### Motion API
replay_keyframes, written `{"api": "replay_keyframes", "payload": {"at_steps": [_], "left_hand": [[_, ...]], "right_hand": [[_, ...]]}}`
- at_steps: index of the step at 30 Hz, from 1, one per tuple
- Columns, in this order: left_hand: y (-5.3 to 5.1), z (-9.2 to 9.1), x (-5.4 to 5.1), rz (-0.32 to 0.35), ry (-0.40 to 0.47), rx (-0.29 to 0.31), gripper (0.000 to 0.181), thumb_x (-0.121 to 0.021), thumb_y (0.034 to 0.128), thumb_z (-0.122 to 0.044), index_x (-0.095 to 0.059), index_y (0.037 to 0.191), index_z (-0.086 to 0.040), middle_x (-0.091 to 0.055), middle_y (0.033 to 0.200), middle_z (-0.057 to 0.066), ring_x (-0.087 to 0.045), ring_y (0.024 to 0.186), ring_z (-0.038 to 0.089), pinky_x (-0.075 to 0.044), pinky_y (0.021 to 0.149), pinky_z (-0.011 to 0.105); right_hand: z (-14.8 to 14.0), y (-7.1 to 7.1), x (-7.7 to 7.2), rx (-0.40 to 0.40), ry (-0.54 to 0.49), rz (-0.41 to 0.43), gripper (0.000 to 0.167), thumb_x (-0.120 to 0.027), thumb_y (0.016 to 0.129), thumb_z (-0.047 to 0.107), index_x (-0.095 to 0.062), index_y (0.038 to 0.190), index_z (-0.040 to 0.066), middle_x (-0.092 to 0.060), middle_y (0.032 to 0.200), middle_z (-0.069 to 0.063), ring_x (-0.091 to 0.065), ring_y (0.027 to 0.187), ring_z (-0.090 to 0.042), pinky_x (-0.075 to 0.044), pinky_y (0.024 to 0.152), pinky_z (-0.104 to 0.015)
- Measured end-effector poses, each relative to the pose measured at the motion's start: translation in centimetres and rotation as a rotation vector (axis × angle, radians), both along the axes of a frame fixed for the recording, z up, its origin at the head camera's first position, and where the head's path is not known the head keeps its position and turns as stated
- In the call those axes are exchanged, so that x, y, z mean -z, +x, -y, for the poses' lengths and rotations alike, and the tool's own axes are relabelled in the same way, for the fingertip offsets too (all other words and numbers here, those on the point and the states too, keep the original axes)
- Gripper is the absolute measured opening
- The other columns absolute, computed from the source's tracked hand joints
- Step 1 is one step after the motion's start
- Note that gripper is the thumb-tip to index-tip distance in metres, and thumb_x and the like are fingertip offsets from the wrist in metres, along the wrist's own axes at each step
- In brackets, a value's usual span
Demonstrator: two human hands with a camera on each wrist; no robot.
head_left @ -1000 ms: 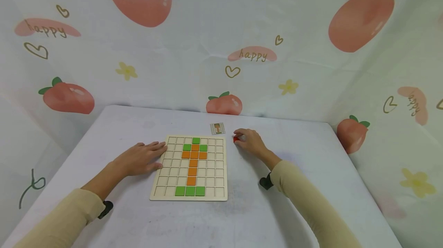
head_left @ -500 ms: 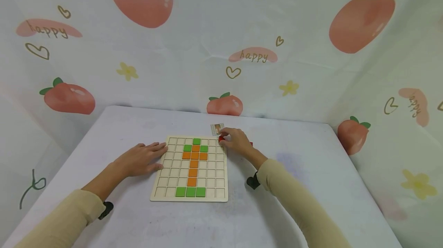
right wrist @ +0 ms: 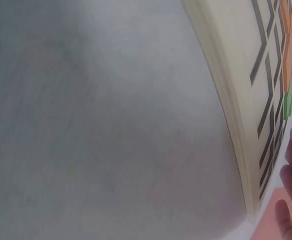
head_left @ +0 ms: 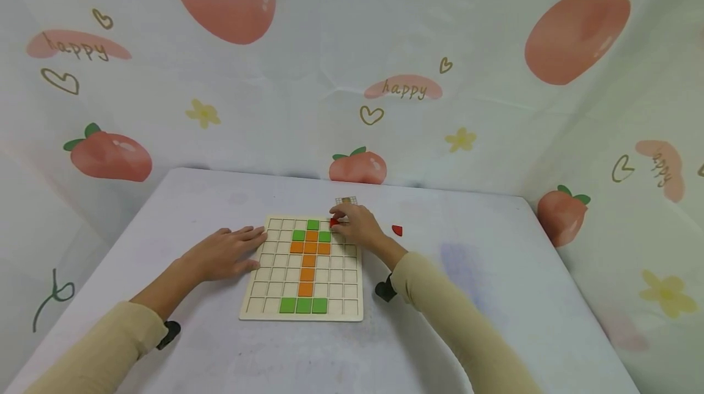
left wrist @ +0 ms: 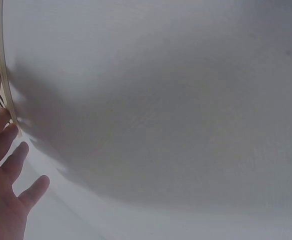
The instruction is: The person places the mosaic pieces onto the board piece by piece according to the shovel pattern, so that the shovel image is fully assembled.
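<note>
A pale wooden grid board [head_left: 343, 287] lies on the table, with green and orange square tiles set in its cells. The orange tiles [head_left: 308, 259] form a column with a crossbar; green ones [head_left: 304, 305] sit in the bottom row and near the top. My left hand [head_left: 228, 253] rests with straight fingers against the board's left edge, which the left wrist view also shows. Over the board's upper right, my right hand [head_left: 357, 226] pinches a small red piece [head_left: 333, 222] between thumb and fingers. That piece is mostly hidden by the fingers.
One more red piece [head_left: 397, 230], with a curved side, lies on the white table [head_left: 429, 333] right of the board. Behind the right hand, a small pattern card [head_left: 346, 200] is partly covered. A fruit-printed cloth [head_left: 302, 76] hangs behind the table.
My right hand has moved left with the red piece, from beside the board to over its top right cells. The other red piece has come into view. My left hand stays put.
</note>
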State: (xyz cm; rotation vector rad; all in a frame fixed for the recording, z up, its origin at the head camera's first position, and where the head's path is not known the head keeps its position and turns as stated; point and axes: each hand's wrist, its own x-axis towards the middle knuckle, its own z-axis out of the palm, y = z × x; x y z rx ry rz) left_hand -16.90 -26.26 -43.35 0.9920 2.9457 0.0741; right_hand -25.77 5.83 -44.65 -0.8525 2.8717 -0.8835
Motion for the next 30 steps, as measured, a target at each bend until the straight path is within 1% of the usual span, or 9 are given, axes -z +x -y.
{"api": "replay_keyframes", "payload": {"at_steps": [4, 11, 16, 22, 30], "left_hand": [[0.1, 0.0, -0.1, -0.003, 0.002, 0.002, 0.062, -0.063, 0.0962, -0.040, -0.051, 0.143, -0.001, -0.050, 0.147, 0.018, -0.050, 0.132, 0.039, -0.045, 0.096, 0.058], [0.0, 0.1, 0.0, -0.004, -0.002, -0.003, 0.062, -0.063, 0.0962, -0.040, -0.051, 0.144, -0.001, -0.050, 0.147, 0.017, -0.049, 0.133, 0.038, -0.045, 0.097, 0.058], [0.0, 0.1, 0.1, -0.004, 0.005, -0.002, 0.062, -0.063, 0.0957, -0.039, -0.051, 0.143, -0.001, -0.050, 0.147, 0.018, -0.049, 0.133, 0.039, -0.045, 0.097, 0.058], [0.0, 0.0, 0.1, -0.001, 0.004, 0.000, 0.062, -0.063, 0.0961, -0.039, -0.051, 0.144, -0.001, -0.050, 0.147, 0.018, -0.049, 0.133, 0.038, -0.045, 0.096, 0.059], [0.1, -0.1, -0.1, -0.005, -0.008, 0.000, 0.062, -0.062, 0.0966, -0.040, -0.051, 0.144, -0.001, -0.050, 0.147, 0.018, -0.049, 0.133, 0.039, -0.045, 0.096, 0.059]], "right_hand": [[0.4, 0.0, 0.2, -0.006, -0.001, -0.015, 0.033, -0.075, 0.091, 0.018, -0.068, 0.121, 0.006, -0.072, 0.105, -0.004, -0.065, 0.100, -0.019, -0.051, 0.096, -0.038], [1.1, 0.1, 0.2, -0.005, 0.006, -0.016, 0.033, -0.074, 0.092, 0.019, -0.068, 0.122, 0.007, -0.073, 0.106, -0.004, -0.064, 0.101, -0.018, -0.049, 0.098, -0.037], [1.6, 0.0, 0.0, 0.001, 0.023, -0.021, 0.032, -0.074, 0.092, 0.020, -0.069, 0.121, 0.007, -0.073, 0.106, -0.004, -0.063, 0.101, -0.019, -0.051, 0.095, -0.036], [1.9, -0.2, 0.4, -0.016, 0.026, -0.031, 0.030, -0.074, 0.092, 0.019, -0.070, 0.119, 0.006, -0.074, 0.104, -0.005, -0.066, 0.098, -0.019, -0.052, 0.092, -0.034], [1.9, -0.1, 0.2, 0.001, 0.039, -0.029, 0.027, -0.071, 0.094, 0.017, -0.070, 0.119, 0.007, -0.074, 0.104, -0.004, -0.066, 0.102, -0.020, -0.051, 0.096, -0.037]]}}
